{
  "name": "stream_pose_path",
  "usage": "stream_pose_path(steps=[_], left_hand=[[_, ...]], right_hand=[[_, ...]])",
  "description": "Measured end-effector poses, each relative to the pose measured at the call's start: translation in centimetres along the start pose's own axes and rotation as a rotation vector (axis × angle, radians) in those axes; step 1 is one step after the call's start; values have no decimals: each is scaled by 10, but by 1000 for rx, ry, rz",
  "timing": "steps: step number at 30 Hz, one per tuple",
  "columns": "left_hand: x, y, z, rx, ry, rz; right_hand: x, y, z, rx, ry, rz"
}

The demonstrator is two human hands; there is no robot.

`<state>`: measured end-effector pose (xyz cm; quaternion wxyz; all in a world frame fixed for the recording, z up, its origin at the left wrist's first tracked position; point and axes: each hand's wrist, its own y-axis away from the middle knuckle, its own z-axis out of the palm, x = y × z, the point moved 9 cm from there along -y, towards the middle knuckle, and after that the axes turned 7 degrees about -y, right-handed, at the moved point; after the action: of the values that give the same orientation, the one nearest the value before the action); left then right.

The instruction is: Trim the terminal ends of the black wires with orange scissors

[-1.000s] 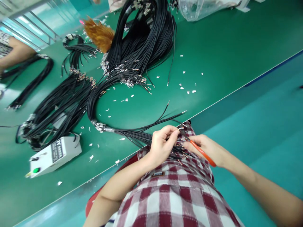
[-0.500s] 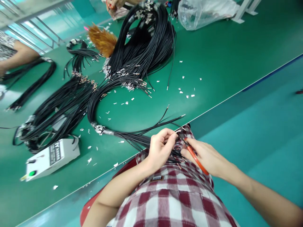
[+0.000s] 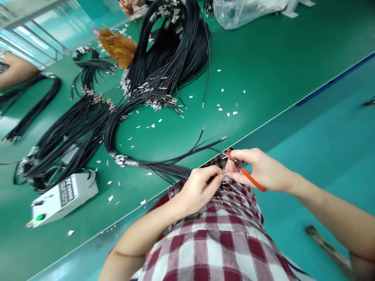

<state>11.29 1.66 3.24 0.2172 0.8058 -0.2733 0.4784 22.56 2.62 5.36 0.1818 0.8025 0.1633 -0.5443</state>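
Observation:
In the head view my left hand point(image 3: 202, 185) is closed in a pinch on the end of a black cable above my lap. Its fingertips meet those of my right hand point(image 3: 258, 169) at a thin pale tip. My right hand is wrapped round a pair of orange-handled cutters point(image 3: 252, 179), with the metal part by my fingers. The bundle of black cables point(image 3: 164, 168) runs from a taped cluster of connectors point(image 3: 121, 159) on the table to my lap. Its loose stripped ends point(image 3: 224, 191) lie partly hidden under my hands.
Large bundles of black cables point(image 3: 175, 58) cover the green table point(image 3: 263, 58). A white box with a green button point(image 3: 66, 199) stands at the left, a brown feathery duster point(image 3: 117, 47) behind. Paper scraps are strewn about. A clear plastic bag point(image 3: 234, 13) and other people's arms point(image 3: 19, 70) are farther off.
The cutters have drawn back from the cable end and turned in my right hand. My right fingers have come to the tip held by my left hand, which sits slightly lower.

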Motion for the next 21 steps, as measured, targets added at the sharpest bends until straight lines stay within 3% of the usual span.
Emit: stream_pose_path(steps=[3,7,13,16,18,21], left_hand=[[4,1,5,-111,11,1],[1,1,10,-186,59,-10],[-17,2,22,-312,125,-119],[-20,4,23,-346,173,-160],[-19,5,21,-325,192,-152],[-10,5,8,-141,112,-26]], right_hand=[[-11,-3,6,-110,149,-76],[-18,-3,13,-154,287,-187],[-11,-1,24,-185,215,-268],[-1,0,25,-173,39,-210],[15,-1,26,-159,-222,-73],[44,1,33,-90,-647,146]])
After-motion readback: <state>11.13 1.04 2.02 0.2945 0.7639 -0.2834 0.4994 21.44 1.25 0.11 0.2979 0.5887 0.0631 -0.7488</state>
